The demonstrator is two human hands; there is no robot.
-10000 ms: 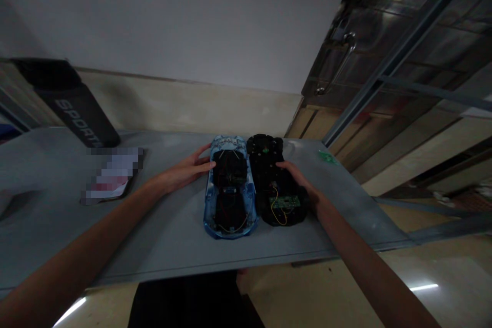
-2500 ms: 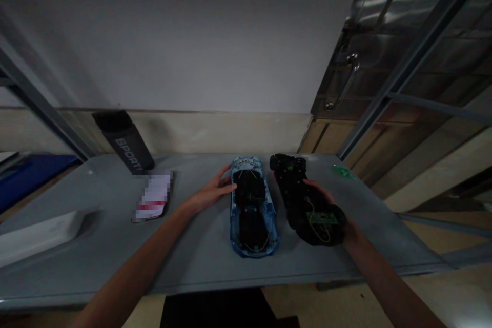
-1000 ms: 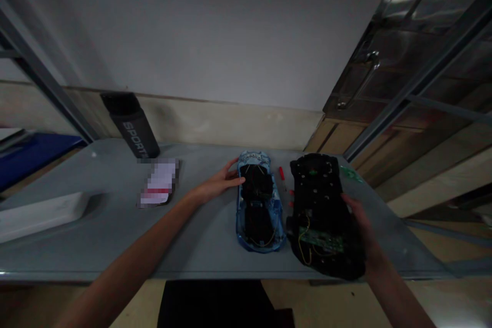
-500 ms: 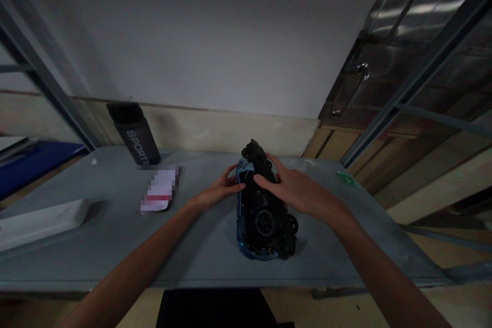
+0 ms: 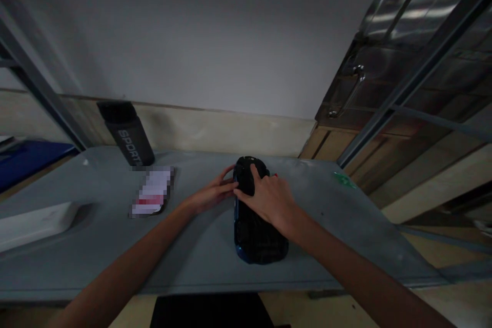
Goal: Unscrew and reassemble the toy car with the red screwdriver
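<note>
My right hand (image 5: 269, 200) lay open, flat on the black chassis (image 5: 258, 238), seemingly to press it onto the blue shell (image 5: 238, 252), right of the bottle (image 5: 126, 133). My left hand (image 5: 209, 196), fingers open, braced its bottle-facing side.

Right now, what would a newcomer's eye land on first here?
The black toy car chassis sits on its blue shell in the middle of the grey table, the right hand flat on top and the left hand at its left side. At back left stands a dark bottle.
</note>
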